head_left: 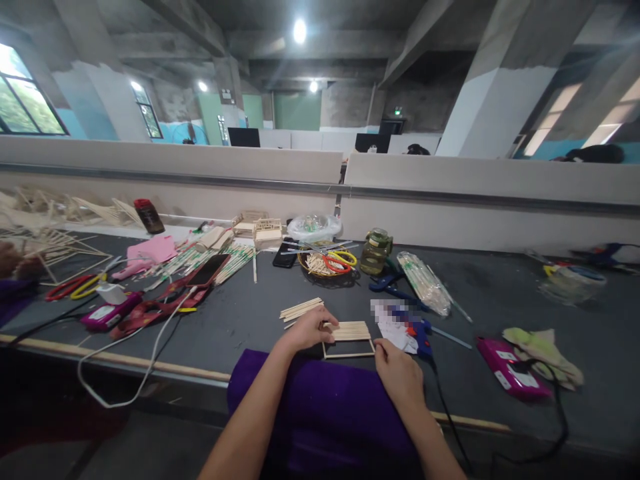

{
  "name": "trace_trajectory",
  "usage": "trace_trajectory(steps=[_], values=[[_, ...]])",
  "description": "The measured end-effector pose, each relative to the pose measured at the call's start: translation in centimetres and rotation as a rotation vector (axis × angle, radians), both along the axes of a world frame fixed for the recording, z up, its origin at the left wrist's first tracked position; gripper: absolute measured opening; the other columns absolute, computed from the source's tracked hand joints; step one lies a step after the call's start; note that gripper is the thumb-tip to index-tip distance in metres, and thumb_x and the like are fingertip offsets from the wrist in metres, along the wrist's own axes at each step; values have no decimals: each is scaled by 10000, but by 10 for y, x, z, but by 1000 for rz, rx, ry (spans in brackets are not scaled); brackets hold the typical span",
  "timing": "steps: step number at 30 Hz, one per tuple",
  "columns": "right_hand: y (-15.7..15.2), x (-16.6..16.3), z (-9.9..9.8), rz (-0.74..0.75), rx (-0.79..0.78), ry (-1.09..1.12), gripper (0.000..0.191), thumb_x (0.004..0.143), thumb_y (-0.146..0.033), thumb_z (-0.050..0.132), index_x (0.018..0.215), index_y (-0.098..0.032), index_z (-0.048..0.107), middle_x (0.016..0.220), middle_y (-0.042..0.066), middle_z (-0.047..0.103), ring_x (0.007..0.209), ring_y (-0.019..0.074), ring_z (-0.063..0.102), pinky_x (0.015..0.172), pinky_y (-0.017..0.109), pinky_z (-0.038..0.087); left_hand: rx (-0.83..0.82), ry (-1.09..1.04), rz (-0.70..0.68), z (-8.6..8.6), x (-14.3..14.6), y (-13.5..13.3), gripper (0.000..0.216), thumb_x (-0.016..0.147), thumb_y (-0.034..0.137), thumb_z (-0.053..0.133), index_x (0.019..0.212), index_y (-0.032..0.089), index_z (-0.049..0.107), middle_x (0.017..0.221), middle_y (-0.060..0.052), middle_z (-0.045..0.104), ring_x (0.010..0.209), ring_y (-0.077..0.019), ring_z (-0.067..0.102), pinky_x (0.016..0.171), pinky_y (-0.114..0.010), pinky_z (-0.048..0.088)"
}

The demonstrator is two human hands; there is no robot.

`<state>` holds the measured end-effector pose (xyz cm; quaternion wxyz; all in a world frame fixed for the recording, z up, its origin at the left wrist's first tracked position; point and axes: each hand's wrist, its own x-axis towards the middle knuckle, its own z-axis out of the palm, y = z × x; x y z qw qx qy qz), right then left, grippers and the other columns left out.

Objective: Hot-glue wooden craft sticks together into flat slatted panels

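Note:
A small rectangular stick frame [351,331] of pale wooden sticks lies at the table's front edge, partly covered with sticks laid side by side. My left hand [313,328] is closed at its left end, thumb and fingers pinching there. At the right side, my right hand [399,371] pinches the frame's edge near its lower corner. Loose wooden sticks [301,308] lie in a small pile just beyond my left hand. To the right of the frame rests a blue glue gun [424,339] beside a printed paper [396,328].
Behind the frame stand a basket [327,275] with short sticks and scissors [341,261], and a jar [376,252]. Bagged sticks [424,283] lie right of it. A magenta box [513,369] with a cord sits far right. A phone [209,270], a white cable [159,337] and another person's hand [25,261] are left.

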<state>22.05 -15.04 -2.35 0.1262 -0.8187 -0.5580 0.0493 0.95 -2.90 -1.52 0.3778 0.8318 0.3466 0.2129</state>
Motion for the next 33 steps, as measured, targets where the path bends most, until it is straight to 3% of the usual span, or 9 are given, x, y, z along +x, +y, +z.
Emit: trace_trajectory(steps=[7,11,15,21,27,33], values=[[0,-2,-3,80,61,-27,352,936,-303,384,1168,-291,649,900,40,753,784,195,703,635,258,436,6,8,-5,0,0,0,329,666,208,758,989,183,699,904,-7,541,752,-118,491,671,-203,373],[-1,-2,-7,252,181,-45,379,927,-249,399,1223,-294,630,1019,31,742,835,156,700,690,225,465,0,-2,-13,1,0,0,321,665,222,762,977,178,705,904,-8,555,736,-112,490,657,-205,366],[-1,-4,-7,325,167,-77,384,921,-215,408,1219,-301,636,1041,22,738,865,151,699,701,219,479,-36,-39,0,3,0,-1,316,645,220,766,952,166,715,891,-18,592,725,-115,501,644,-206,372],[0,-3,-9,330,148,-105,390,924,-209,407,1242,-282,621,1062,39,734,875,163,703,724,237,495,-138,-180,103,6,-1,4,208,775,185,573,931,143,703,912,-43,686,794,-144,579,724,-239,427],[0,-2,-11,331,148,-126,391,923,-218,411,1247,-295,616,1070,30,733,846,166,710,689,237,499,-80,-147,183,3,-4,6,217,750,165,587,928,144,709,917,-40,695,767,-145,578,726,-253,427],[1,-3,-12,327,152,-119,387,920,-216,411,1232,-300,624,1061,19,737,853,166,710,683,233,492,147,31,22,6,3,-2,315,683,339,770,960,199,718,945,-40,657,877,-187,549,760,-263,398]])
